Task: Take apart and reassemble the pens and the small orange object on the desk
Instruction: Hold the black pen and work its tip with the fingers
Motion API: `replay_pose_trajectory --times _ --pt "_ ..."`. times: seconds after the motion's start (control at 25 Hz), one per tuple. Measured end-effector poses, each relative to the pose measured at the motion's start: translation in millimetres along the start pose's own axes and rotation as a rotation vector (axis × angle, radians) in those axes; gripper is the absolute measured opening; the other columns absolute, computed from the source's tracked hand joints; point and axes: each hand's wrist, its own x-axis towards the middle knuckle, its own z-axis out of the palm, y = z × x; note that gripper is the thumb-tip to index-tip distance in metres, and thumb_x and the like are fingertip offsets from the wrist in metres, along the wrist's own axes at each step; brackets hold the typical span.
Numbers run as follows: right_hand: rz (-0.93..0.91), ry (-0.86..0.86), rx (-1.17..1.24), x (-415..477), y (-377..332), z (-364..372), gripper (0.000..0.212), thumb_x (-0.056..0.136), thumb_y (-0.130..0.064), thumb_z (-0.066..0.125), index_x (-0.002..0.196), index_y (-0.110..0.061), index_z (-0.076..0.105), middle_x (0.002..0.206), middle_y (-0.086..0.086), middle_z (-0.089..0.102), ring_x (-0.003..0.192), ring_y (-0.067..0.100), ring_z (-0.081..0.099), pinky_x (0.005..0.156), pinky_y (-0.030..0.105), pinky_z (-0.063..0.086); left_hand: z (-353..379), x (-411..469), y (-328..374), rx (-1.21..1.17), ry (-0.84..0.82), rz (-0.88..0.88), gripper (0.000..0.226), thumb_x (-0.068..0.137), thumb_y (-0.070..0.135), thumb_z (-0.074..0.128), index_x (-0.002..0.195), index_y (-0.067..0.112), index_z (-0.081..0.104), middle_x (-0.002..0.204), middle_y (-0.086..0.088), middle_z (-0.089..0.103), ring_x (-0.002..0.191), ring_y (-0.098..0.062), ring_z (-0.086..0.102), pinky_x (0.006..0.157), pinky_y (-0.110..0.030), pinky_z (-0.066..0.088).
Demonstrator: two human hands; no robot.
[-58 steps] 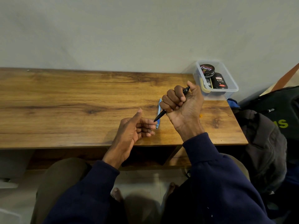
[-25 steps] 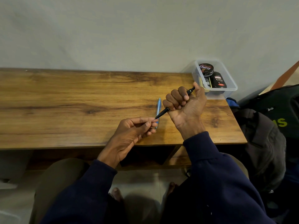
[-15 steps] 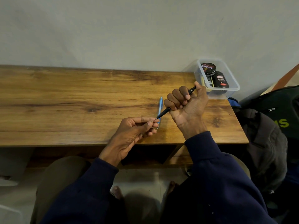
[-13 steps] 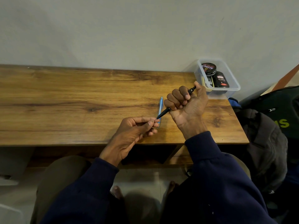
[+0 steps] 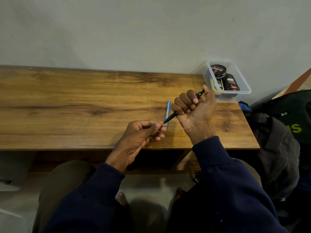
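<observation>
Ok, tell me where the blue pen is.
Head view: the blue pen lies on the desk right of centre, just left of the right hand, its near end behind the left hand; the black pen crosses above it.

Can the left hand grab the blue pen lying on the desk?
Probably yes. The blue pen lies right beside the left hand with nothing between, but its fingers pinch the tip of the black pen and would have to let go first.

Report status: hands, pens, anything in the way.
Right hand grips black pen in a fist, thumb at its top. Left hand pinches its tip. Blue pen lies on desk behind the hands. Clear tub far right, apart.
</observation>
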Motion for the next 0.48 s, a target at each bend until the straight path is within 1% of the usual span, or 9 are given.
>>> replay_pose_trajectory --times 0.16,0.28,0.36,0.48 --pt "-0.015 0.013 0.011 0.9 -0.9 -1.5 0.059 0.1 -0.047 0.034 0.048 -0.018 0.035 0.044 -0.006 0.019 0.047 0.011 0.008 0.044 0.023 0.014 -0.3 -0.9 0.9 -0.003 -0.007 -0.001 0.022 0.087 0.025 0.07 0.095 0.009 0.083 0.102 -0.017 0.079 0.078 -0.017 0.074 0.069 -0.021 0.061" --pt "-0.011 0.01 0.021 1.2 -1.3 -2.1 0.059 0.101 -0.049 0.034 0.051 -0.017 0.035 0.044 -0.006 0.021 0.048 0.011 0.009 0.045 0.024 0.015 -0.2 -0.4 1.5 0.0 0.01 -0.006 0.03 0.094 0.028 0.066 0.103 0.004 0.08 0.105 -0.019 0.078 0.079 -0.016 0.074 0.069 -0.021 0.06" --pt "-0.001 0.003 0.02 1.0 -1.6 -1.9 0.06 0.101 -0.051 0.034 0.053 -0.016 0.036 0.044 -0.005 0.023 0.05 0.011 0.009 0.046 0.024 0.015 0.1 0.6 1.6 0.012 0.027 -0.011 0.032 0.099 0.027 0.062 0.108 0.0 0.077 0.105 -0.018 0.079 0.079 -0.016 0.074 0.069 -0.021 0.06" --pt "0.006 0.008 0.013 1.0 -1.4 -1.4 0.059 0.101 -0.052 0.035 0.055 -0.015 0.038 0.044 -0.005 0.024 0.052 0.011 0.009 0.048 0.025 0.014 0.9 1.2 1.7 0.015 0.041 -0.017 0.034 0.102 0.027 0.059 0.109 -0.002 0.075 0.102 -0.017 0.079 0.077 -0.016 0.074 0.069 -0.02 0.06"
